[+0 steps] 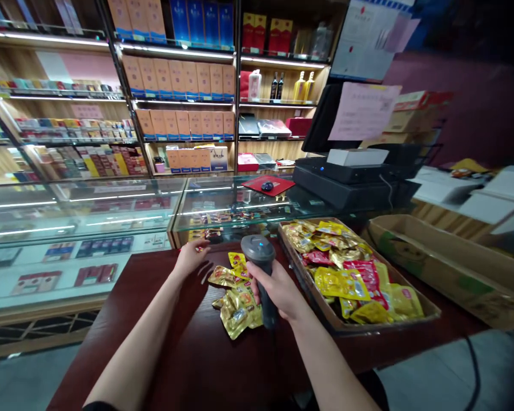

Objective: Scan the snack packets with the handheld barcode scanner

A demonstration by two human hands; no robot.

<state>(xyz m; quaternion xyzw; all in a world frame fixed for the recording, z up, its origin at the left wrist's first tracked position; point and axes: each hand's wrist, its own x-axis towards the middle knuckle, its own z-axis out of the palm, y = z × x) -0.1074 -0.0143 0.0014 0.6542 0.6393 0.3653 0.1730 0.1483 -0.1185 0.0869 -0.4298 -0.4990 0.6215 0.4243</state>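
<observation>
My right hand (278, 288) is wrapped round the handle of a dark grey barcode scanner (258, 251), held upright over the dark red table (192, 342). Just left of the scanner and partly behind it lie several gold and yellow snack packets (237, 311). My left hand (191, 258) is near the table's back edge, left of the packets, its fingers curled at something small and colourful that I cannot make out. To the right of my right hand, a shallow cardboard box (346, 328) holds many gold, yellow and red packets.
Behind the table stands a glass display counter (124, 194), with a mouse (266, 186) on a red mat. A black register (334, 182) with a monitor is at the back right. Another cardboard box (445, 268) sits at the right. Stocked shelves line the wall.
</observation>
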